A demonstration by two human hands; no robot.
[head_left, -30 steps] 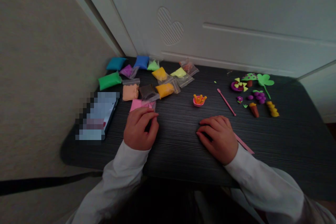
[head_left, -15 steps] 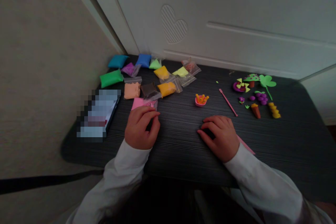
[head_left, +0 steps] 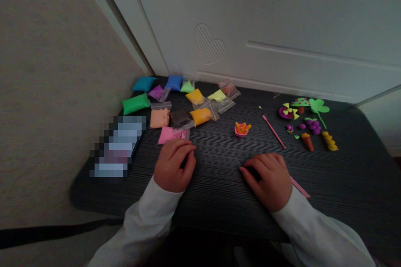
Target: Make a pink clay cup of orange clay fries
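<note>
My left hand [head_left: 173, 164] rests on the dark table [head_left: 219, 183] just in front of a pink clay bag [head_left: 169, 134]. Its fingers are curled against the thumb, and what they pinch is hidden. My right hand [head_left: 270, 175] lies knuckles up to the right, fingers bent and pressed together on the tabletop over something I cannot make out. A flat pink tool [head_left: 300, 188] sticks out from under its wrist. A small pink clay bowl with orange sticks [head_left: 242, 129] stands beyond and between the hands.
Several coloured clay bags [head_left: 175, 104] lie at the back left beside a blurred flat object [head_left: 117, 146]. A thin pink stick [head_left: 274, 132] and small clay figures [head_left: 308, 119] sit at the back right. A white panelled door [head_left: 266, 29] rises behind the table.
The view has tilted, so everything sits lower in the frame. Both hands keep nearly the same places and curled poses on the table.
</note>
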